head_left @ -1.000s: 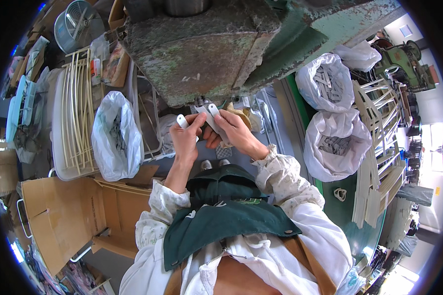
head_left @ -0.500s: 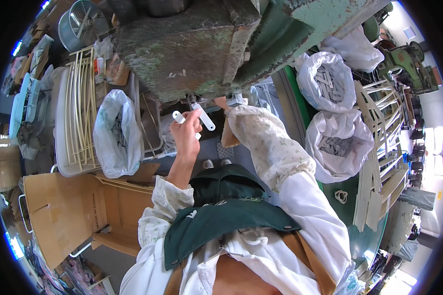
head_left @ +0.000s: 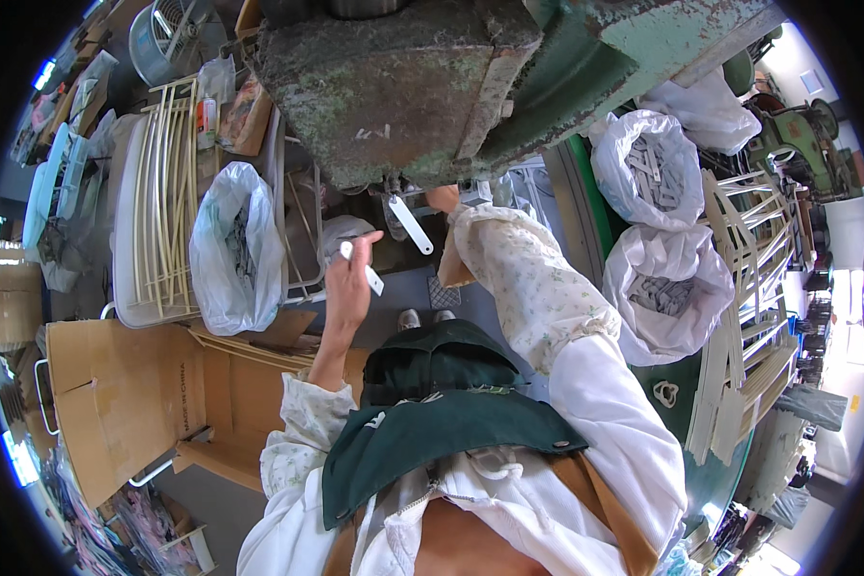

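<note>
My left hand [head_left: 348, 288] is closed around a white metal strip [head_left: 375, 281] whose ends stick out on either side of the fingers. The index finger and thumb point toward a second white strip [head_left: 411, 226], without touching it. That second strip slants out from under the machine head [head_left: 394, 106], a hole at its near end; its far end is hidden there. My right hand [head_left: 443, 198] reaches in beside the machine's underside, in a floral sleeve. Its fingers are mostly hidden, so I cannot tell what they touch.
Left of the machine stand a plastic bag of metal pieces [head_left: 238, 252], a bin of long pale strips [head_left: 158, 206] and an open cardboard box [head_left: 130, 403]. Rightward, two bags of grey metal parts [head_left: 648, 178] sit on a green table [head_left: 677, 384] beside stacked pale frames [head_left: 739, 336].
My left hand has let go of the strip at the machine and drawn back a little to the left, keeping the other strip. My right hand stays near the machine.
</note>
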`<state>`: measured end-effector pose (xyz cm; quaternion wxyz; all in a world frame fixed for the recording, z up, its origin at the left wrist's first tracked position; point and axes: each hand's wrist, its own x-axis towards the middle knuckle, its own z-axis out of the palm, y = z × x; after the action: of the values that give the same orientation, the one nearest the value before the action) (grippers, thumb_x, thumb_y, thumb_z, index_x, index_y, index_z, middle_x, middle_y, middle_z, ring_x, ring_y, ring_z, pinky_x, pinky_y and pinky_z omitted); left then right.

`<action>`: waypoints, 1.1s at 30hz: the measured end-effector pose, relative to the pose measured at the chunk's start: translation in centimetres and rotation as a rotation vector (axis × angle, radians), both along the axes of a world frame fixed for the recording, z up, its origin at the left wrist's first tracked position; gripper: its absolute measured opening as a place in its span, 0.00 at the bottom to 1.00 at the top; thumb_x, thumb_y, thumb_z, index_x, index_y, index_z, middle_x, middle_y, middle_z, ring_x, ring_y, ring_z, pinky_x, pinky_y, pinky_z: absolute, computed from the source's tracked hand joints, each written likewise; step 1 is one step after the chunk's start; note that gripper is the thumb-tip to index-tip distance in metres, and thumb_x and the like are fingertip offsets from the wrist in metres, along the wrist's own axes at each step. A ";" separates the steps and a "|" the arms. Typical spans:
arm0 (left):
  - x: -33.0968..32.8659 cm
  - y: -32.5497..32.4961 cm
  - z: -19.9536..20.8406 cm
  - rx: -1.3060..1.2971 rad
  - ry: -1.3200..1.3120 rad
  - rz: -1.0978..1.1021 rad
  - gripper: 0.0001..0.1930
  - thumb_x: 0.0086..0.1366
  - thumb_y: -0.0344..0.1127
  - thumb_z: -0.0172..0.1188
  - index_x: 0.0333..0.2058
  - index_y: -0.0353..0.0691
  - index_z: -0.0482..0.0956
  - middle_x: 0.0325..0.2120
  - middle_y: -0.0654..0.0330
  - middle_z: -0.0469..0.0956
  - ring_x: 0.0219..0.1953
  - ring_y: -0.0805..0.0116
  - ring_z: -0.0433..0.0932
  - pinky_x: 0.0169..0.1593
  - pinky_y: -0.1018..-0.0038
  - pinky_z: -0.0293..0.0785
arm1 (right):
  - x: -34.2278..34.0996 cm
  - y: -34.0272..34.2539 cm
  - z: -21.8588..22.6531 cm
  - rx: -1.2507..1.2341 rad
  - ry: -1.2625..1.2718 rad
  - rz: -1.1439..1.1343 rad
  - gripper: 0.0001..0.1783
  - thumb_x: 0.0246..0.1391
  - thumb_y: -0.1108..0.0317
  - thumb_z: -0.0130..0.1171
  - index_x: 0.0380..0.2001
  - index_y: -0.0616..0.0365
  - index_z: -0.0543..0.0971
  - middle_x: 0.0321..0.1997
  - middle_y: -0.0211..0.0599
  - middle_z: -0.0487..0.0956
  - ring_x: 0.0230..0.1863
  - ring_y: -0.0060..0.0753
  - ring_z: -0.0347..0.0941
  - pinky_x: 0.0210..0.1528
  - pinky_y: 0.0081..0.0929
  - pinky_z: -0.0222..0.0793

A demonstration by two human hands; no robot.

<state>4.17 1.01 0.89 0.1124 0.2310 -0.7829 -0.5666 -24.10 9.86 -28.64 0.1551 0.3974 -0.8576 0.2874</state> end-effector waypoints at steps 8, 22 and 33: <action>1.3 -1.7 0.9 0.563 0.111 0.217 0.11 0.59 0.29 0.62 0.41 0.35 0.81 0.24 0.66 0.76 0.21 0.82 0.68 0.24 0.86 0.59 | -0.9 -0.2 -1.3 -0.022 0.052 0.036 0.14 0.37 0.54 0.62 0.26 0.49 0.78 0.26 0.36 0.79 0.30 0.47 0.75 0.29 0.38 0.70; 1.3 -0.9 -4.0 1.178 0.295 0.294 0.10 0.66 0.27 0.52 0.45 0.30 0.73 0.34 0.51 0.78 0.30 0.70 0.75 0.36 0.76 0.74 | 6.1 1.7 17.3 -0.307 -0.646 0.220 0.16 0.42 0.65 0.66 0.36 0.57 0.80 0.29 0.35 0.78 0.29 0.30 0.71 0.31 0.30 0.67; -0.2 -0.6 -1.3 0.691 0.290 0.177 0.14 0.64 0.26 0.55 0.48 0.31 0.74 0.28 0.56 0.79 0.19 0.80 0.67 0.23 0.84 0.60 | 10.1 4.0 28.0 -0.083 -1.207 0.133 0.13 0.51 0.55 0.61 0.37 0.46 0.84 0.14 0.22 0.63 0.09 0.15 0.51 0.09 0.22 0.42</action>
<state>3.94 0.41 -0.45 0.1856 0.2394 -0.4988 -0.8120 -13.99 13.82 -0.66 -0.3616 0.2106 -0.7555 0.5041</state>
